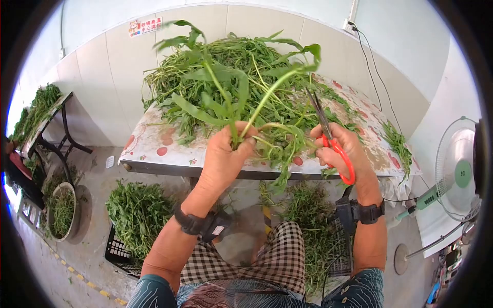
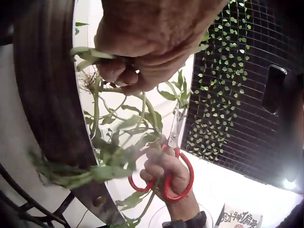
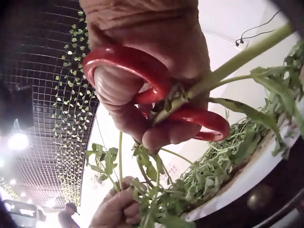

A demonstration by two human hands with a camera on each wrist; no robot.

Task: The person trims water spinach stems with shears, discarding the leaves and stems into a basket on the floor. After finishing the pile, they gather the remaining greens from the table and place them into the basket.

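Observation:
My left hand (image 1: 222, 154), in front of the table's near edge, pinches the lower ends of leafy green stems (image 1: 272, 91) between thumb and fingers. Their leafy tops rise and spread above it. To its right, my right hand (image 1: 353, 146) holds scissors (image 1: 319, 114) with red handles, the blades pointing up and away from me. In the right wrist view, finger and thumb of that hand also pinch a thick pale stem (image 3: 237, 59) beside the red loops. Thin leafy shoots (image 1: 287, 141) hang between the two hands. Behind them a large heap of greens (image 1: 221, 61) covers much of the table.
The table (image 1: 154, 136) wears a patterned cloth. Below stand a black crate (image 1: 117, 249) of greens at left and another crate (image 1: 339, 256) at right. A basin (image 1: 76, 220) and a second table (image 1: 49, 123) lie far left; a fan (image 1: 457, 172) stands right.

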